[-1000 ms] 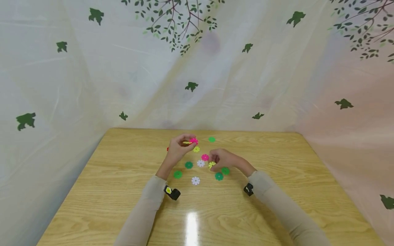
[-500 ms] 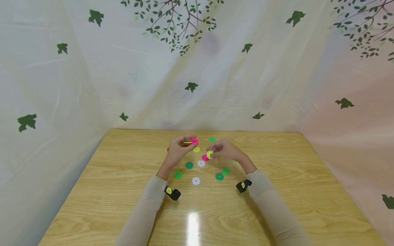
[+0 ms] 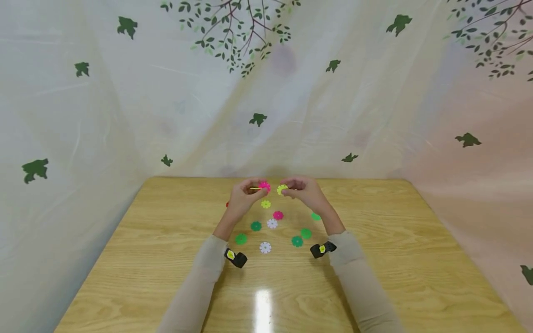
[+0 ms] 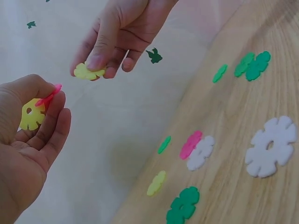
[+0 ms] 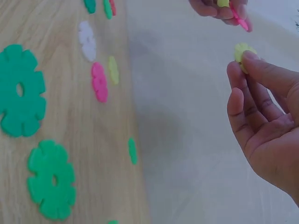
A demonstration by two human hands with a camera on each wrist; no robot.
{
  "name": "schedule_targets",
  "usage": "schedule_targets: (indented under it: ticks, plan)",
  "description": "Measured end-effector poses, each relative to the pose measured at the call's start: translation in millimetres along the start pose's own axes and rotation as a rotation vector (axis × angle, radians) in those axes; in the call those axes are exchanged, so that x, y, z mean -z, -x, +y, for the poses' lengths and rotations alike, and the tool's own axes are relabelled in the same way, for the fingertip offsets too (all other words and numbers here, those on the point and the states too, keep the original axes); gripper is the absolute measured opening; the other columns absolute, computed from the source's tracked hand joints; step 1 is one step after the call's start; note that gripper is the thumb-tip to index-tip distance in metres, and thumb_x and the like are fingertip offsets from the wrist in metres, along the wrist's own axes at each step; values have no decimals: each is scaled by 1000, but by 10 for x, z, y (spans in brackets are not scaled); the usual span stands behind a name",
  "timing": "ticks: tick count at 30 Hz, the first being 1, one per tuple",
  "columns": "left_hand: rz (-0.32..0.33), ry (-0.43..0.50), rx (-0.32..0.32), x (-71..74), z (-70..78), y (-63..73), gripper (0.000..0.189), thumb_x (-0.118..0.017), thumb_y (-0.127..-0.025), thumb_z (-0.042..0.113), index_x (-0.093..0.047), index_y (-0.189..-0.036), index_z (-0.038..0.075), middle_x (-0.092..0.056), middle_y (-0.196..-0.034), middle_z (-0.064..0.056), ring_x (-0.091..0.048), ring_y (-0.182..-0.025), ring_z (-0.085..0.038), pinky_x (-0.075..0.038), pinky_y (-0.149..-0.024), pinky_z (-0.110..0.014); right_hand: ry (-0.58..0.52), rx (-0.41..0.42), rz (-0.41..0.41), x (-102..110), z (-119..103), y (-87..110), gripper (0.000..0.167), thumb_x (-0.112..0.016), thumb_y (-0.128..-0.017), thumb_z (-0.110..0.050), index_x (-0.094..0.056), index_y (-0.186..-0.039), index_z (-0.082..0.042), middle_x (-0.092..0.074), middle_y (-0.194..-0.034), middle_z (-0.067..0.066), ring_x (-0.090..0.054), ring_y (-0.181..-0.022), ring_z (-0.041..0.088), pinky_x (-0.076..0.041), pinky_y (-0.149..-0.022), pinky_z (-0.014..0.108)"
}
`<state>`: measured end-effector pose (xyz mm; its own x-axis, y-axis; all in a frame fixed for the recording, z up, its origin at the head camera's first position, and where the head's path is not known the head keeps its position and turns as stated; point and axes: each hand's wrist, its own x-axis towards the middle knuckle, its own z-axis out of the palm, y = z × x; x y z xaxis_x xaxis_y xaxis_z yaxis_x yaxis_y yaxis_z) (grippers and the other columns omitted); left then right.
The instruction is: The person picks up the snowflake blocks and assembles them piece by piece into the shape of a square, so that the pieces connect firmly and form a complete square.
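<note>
My left hand (image 3: pixel 241 199) pinches a pink notched flower disc (image 3: pixel 264 187) between thumb and fingers, raised above the table. A yellow flower disc (image 4: pixel 32 116) is slotted into that pink one, and the left fingers partly hide it. Facing it from the right, my right hand (image 3: pixel 309 192) holds a single yellow flower disc (image 3: pixel 282 190) by thumb and fingertips. A small gap separates the right hand's disc from the pink one. In the right wrist view the held yellow disc (image 5: pixel 244 55) sits just below the pink disc (image 5: pixel 239 18).
Loose flower discs lie on the wooden table (image 3: pixel 166 277) below the hands: yellow (image 3: pixel 265 204), pink (image 3: pixel 278 215), two white ones, one nearer the front (image 3: pixel 265 247), and several green ones (image 3: pixel 306 233). A red disc (image 3: pixel 227 204) shows beside the left hand. A fabric backdrop (image 3: pixel 200 115) stands behind.
My right hand has lifted the yellow disc off the table and carried it away from me and slightly left, up beside the left hand. The left hand has stayed nearly in place.
</note>
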<state>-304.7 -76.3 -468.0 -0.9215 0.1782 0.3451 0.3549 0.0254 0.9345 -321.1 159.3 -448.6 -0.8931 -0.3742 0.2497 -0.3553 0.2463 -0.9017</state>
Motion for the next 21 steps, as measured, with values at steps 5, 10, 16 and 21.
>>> schedule_targets:
  ticks: [5, 10, 16, 21]
  plan:
    - [-5, 26, -17, 2, 11, -46, 27, -73, -94, 6, -70, -119, -1, -72, -105, -16, -70, -87, -7, -59, -81, -24, -64, 31, 65, -24, -43, -35, 25, -76, -92, -7, -71, -113, 5, -72, -89, 2, -70, -79, 14, -57, -68, 24]
    - [-12, 42, -66, -11, -20, -73, 26, -72, -94, 3, -70, -118, -4, -71, -106, -22, -69, -88, -3, -61, -83, -26, -137, 23, 87, -62, -48, -58, 24, -74, -92, -4, -70, -112, 7, -74, -87, -3, -72, -79, 16, -60, -70, 28]
    - [-27, 52, -89, -36, -53, -83, 27, -72, -93, 2, -69, -119, -7, -70, -108, -27, -70, -88, -3, -62, -82, -29, -192, 11, 95, -103, -48, -70, 24, -73, -94, -5, -70, -113, 10, -74, -84, -3, -71, -75, 14, -60, -68, 27]
    - [-23, 37, -78, -55, -44, -92, 27, -73, -93, 5, -69, -119, -4, -71, -112, -25, -70, -92, -5, -61, -81, -26, -218, 3, 109, -125, -64, -96, 25, -71, -95, -5, -69, -114, 12, -75, -85, -2, -71, -74, 10, -61, -69, 27]
